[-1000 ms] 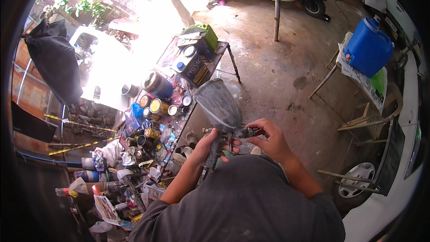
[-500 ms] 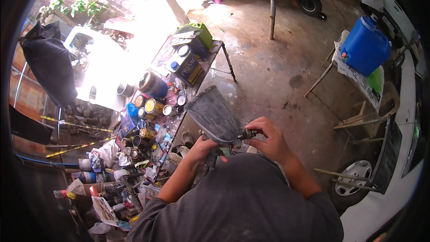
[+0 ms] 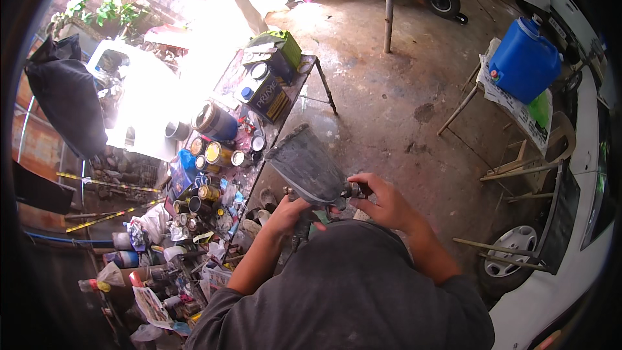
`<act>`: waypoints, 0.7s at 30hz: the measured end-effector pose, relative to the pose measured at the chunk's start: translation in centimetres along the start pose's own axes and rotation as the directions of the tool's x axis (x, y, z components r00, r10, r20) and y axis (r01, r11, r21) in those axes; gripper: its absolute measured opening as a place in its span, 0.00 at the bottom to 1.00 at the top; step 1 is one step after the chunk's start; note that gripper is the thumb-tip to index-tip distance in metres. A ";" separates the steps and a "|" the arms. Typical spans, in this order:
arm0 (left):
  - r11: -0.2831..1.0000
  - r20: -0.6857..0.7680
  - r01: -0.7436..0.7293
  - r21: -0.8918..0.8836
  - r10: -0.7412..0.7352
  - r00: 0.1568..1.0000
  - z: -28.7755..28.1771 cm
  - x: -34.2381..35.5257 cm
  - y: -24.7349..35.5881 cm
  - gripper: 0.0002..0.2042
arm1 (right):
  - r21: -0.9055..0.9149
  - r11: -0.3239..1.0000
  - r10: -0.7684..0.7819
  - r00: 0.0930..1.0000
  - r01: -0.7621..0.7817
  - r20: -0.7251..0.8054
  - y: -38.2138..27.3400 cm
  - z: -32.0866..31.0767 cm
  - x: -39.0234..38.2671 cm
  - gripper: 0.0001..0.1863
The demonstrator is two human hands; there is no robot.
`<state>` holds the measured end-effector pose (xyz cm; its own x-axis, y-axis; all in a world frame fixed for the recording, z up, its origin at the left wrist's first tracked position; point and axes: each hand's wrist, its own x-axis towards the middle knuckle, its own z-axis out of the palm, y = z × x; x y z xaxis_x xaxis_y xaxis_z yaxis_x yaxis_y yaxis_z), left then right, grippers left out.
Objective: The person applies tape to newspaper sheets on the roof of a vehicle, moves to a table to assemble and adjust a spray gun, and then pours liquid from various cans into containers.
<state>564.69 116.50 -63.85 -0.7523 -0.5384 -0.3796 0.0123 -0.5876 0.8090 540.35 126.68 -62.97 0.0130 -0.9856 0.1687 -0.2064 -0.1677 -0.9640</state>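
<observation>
In front of my chest is a spray gun [image 3: 308, 165] with a large, dusty grey cup, tilted up to the left. My left hand [image 3: 288, 215] is wrapped round its grip below the cup; part of the grip hides behind the fingers. On the gun's right side, my right hand [image 3: 383, 202] pinches a small metal knob [image 3: 354, 190] between thumb and fingers. Another metal fitting [image 3: 289, 191] sticks out on the left, just above my left hand.
At left a cluttered table [image 3: 304, 87] bears rectangular cans [image 3: 267, 98], a large round tin [image 3: 215, 120] and several open paint tins [image 3: 217, 153]. A blue jug [image 3: 526, 61] stands on a newspaper-covered stand at right, near a white car [image 3: 580, 185]. Concrete floor [image 3: 382, 116] lies ahead.
The surroundings have shifted slightly left and up in the picture. My hands keep the same hold on the spray gun and its knob.
</observation>
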 end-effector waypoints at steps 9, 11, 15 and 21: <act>0.988 0.090 0.021 -0.153 -0.008 0.996 -0.6 -0.6 -0.6 0.28 | -0.171 0.959 -0.242 0.967 0.226 -0.076 -0.4 0.1 0.3 0.21; 0.980 0.098 0.053 -0.193 -0.034 0.995 -0.4 -0.7 -0.3 0.29 | -0.211 0.942 -0.281 0.957 0.260 -0.075 -0.6 0.2 0.4 0.21; 0.964 0.090 0.089 -0.251 -0.068 0.994 -0.3 -0.7 -0.2 0.29 | -0.227 0.937 -0.291 0.952 0.265 -0.089 -0.8 0.4 0.5 0.21; 0.980 0.078 0.039 -0.196 -0.024 0.997 0.2 -0.8 0.1 0.27 | -0.121 0.975 -0.202 0.969 0.186 -0.144 -0.8 0.6 0.5 0.19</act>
<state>565.15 117.03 -63.39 -0.8012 -0.4755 -0.3633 0.1119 -0.7155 0.6896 541.14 126.35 -62.25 -0.0864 -0.9177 0.3879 -0.3172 -0.3437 -0.8839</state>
